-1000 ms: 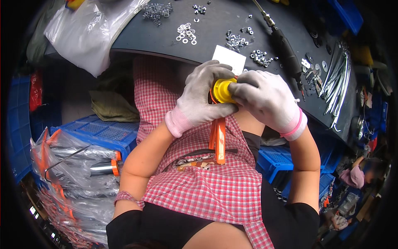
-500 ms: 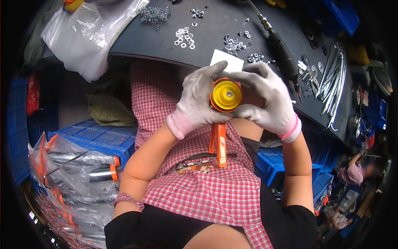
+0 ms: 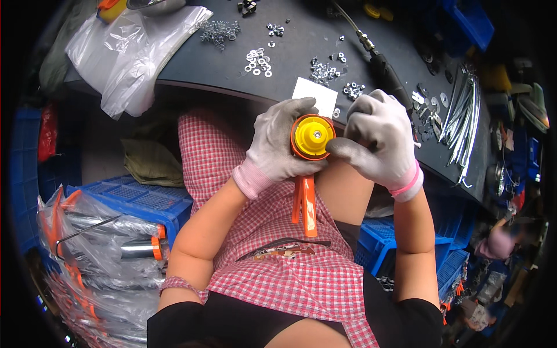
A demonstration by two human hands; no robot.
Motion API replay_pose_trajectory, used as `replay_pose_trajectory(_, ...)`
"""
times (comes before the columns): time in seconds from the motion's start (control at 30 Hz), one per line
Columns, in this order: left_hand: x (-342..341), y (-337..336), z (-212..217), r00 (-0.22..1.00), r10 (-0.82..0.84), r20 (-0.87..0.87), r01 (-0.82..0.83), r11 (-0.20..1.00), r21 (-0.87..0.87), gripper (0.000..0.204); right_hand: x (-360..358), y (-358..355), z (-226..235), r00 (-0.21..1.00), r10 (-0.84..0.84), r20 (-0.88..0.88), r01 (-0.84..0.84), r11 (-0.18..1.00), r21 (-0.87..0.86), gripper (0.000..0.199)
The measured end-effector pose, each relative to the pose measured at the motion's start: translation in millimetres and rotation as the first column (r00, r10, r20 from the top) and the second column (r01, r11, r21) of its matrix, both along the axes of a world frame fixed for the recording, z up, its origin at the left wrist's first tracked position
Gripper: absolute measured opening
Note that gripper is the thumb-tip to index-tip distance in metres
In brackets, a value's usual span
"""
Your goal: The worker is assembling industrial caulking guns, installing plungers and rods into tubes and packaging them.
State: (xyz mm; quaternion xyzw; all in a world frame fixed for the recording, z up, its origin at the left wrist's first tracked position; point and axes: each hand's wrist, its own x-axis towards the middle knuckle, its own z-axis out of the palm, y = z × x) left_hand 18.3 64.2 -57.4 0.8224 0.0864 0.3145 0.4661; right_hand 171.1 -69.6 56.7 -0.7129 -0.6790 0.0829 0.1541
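"Gripping what, are you?"

"Your left hand (image 3: 274,140) wraps the orange-rimmed yellow disc (image 3: 313,137), just above the frame's centre; an orange handle (image 3: 308,209) shows below. Your right hand (image 3: 380,138) has curled fingers, thumb at the rim; I cannot tell whether it holds anything."

"And around you?"

"Washers (image 3: 258,62), upper middle; a dark air screwdriver (image 3: 389,75), upper right, its lower end partly behind your right hand. Your left fingers overlap a white card (image 3: 316,94). The far right is too dark to make out."
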Motion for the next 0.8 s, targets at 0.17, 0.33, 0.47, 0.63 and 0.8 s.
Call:
replay_pose_trajectory(0.17, 0.6, -7.6, 5.9, 0.982, 0.020, -0.185, -0.024, 1.000, -0.018, 0.099, -21.8, 12.1, -27.4, 0.993, 0.041, -0.110, -0.020, 0.981, 0.192, 0.033)
replay_pose_trajectory(0.33, 5.3, -7.3, 7.2, 0.964, 0.096, -0.250, -0.082, 0.994, 0.069, 0.081, -60.1, 14.0, -32.7, 0.918, -0.386, 0.086, 0.368, 0.914, 0.173, 0.020)
replay_pose_trajectory(0.47, -6.2, -31.5, 2.3, 0.952, 0.302, 0.058, -0.306, 0.946, 0.105, 0.069, -62.4, -44.1, -77.6, 0.652, -0.234, -0.721, 0.650, 0.662, 0.373, 0.012)
replay_pose_trajectory(0.63, -14.5, -120.0, 53.1, 0.886, 0.212, 0.413, -0.146, 0.972, -0.184, 0.067, -156.4, -134.8, -96.6, 0.896, -0.411, 0.169, 0.266, 0.800, 0.538, 0.037)
replay_pose_trajectory(0.8, -15.8, -206.0, 123.3, 0.811, -0.066, 0.581, 0.004, 0.994, 0.107, 0.084, -138.3, -166.7, -61.3, 0.646, -0.759, -0.082, 0.738, 0.594, 0.321, 0.064)
